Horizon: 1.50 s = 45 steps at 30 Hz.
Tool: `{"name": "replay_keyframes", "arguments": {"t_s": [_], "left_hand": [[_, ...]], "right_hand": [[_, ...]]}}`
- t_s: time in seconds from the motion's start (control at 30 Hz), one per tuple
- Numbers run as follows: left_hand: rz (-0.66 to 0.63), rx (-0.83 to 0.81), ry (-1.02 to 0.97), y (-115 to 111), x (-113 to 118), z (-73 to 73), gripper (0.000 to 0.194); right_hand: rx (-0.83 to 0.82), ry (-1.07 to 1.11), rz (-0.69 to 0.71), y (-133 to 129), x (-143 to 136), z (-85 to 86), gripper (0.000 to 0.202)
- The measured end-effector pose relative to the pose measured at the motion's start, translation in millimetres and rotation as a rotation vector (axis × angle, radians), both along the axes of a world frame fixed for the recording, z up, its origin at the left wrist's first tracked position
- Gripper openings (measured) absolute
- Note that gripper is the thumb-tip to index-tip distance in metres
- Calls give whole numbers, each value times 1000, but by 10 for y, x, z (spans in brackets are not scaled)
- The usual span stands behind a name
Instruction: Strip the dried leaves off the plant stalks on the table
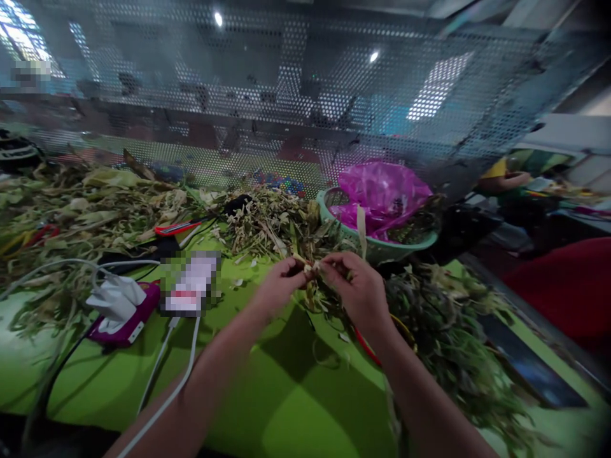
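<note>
Over the middle of the green table (286, 394), my left hand (281, 283) and my right hand (360, 289) meet fingertip to fingertip. Both pinch a small pale strand of dried plant (310, 268); its exact kind is too blurred to tell. A long dry leaf blade (361, 229) stands up behind my right hand. Just beyond my fingers lies a heap of dry, shredded plant bits (267, 222). Under my right forearm, part of a red and yellow curved object (366, 346) shows, the rest hidden.
A green basket (405, 247) holds a purple plastic bag (382, 184). Leafy stems (443, 337) lie right, withered leaves (95, 197) far left. A phone (191, 283), white cables (165, 356), a purple power strip (126, 324) and a red-handled tool (177, 228) sit left. A perforated metal screen (267, 95) rises behind.
</note>
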State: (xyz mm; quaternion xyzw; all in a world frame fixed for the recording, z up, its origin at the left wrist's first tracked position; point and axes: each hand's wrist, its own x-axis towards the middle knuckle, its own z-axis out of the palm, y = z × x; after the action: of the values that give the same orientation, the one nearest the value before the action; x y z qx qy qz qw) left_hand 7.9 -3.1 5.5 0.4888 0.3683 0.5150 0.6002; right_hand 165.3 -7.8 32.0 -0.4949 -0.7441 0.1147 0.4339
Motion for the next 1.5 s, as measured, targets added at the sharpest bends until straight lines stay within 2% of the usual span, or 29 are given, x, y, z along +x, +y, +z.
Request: {"name": "replay_keyframes", "arguments": {"t_s": [0.17,0.23,0.37,0.43,0.53,0.63,0.7,0.83,0.9,1.03,1.2,1.37,1.5], "left_hand": [[25,-91,-164,13,15,-35,19],[22,-79,-189,17,20,-45,19],[0,-73,-214,2,26,-46,17],[-8,-77,-223,-6,31,-49,19],[-7,-120,-250,-5,46,-58,23],[-14,-184,-293,0,59,-57,18],[-20,-192,-289,3,54,-47,14],[43,-103,-150,8,11,-36,10],[70,-56,-89,8,-3,-41,12],[46,-40,-31,-5,9,-54,20],[85,-23,41,12,30,-71,17],[137,42,184,51,47,-85,15],[106,49,215,58,59,-96,24]], "right_hand": [[-234,226,21,75,45,-46,27],[-361,317,73,98,25,-86,31],[-560,643,181,96,-58,-152,29],[-596,765,204,79,-85,-162,24],[-570,821,177,59,-91,-152,19],[-525,773,142,52,-67,-122,20],[-449,656,114,51,-44,-92,20],[-211,342,4,39,0,-34,21],[-151,242,-2,32,10,-27,24],[-150,150,34,34,3,-55,23],[-144,72,80,24,-19,-58,19],[-94,-48,46,-30,-45,-21,17],[-62,-19,50,-33,-47,-33,14]]}}
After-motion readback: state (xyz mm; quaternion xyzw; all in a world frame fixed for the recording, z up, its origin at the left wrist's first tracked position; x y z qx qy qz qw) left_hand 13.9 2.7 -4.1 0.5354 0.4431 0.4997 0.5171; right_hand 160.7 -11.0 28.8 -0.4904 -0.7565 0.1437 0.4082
